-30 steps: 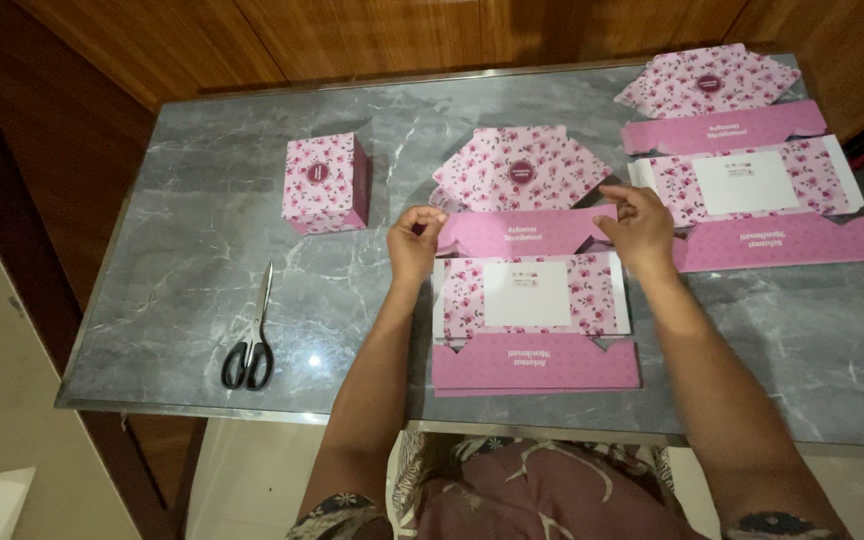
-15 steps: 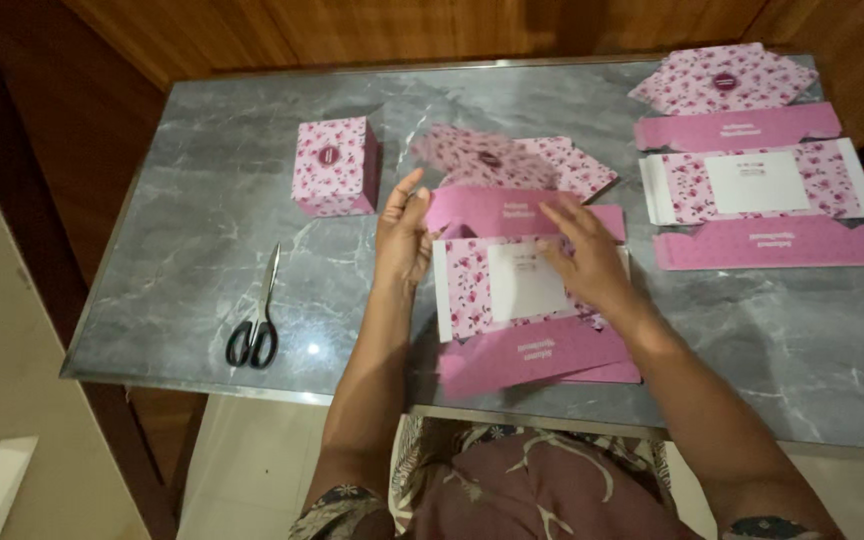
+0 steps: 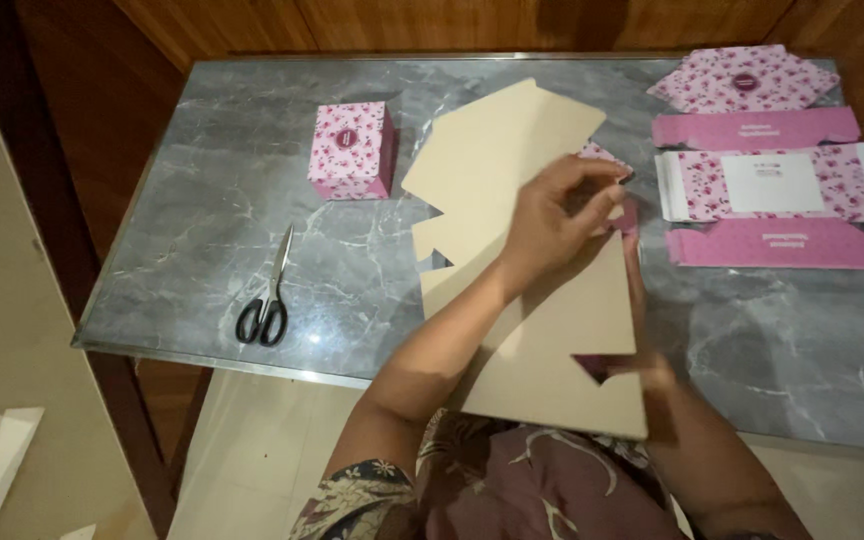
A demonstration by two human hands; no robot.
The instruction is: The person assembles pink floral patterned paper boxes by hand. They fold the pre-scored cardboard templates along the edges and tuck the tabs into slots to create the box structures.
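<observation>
Right now we have the flat box blank lifted off the marble table and turned so its plain tan underside faces us, tilted up between our body and the tabletop. Our left hand is closed on the blank's right edge near its middle, fingers curled over the card where a little of the pink floral print peeks out. Our right hand sits lower, mostly hidden behind the card at a notch in its edge; it seems to pinch the sheet there, though we cannot tell for certain. By our judgement the folding has hardly begun: the blank still looks flat, with no walls raised. One finished pink floral box stands upright on the table, well apart to the left, so one is done. A second printed blank lies unfolded at the far right, untouched. Black-handled scissors lie shut near the front left edge, well apart from the hands. Nothing lies in the way; the raised card simply hides the table beneath it.
</observation>
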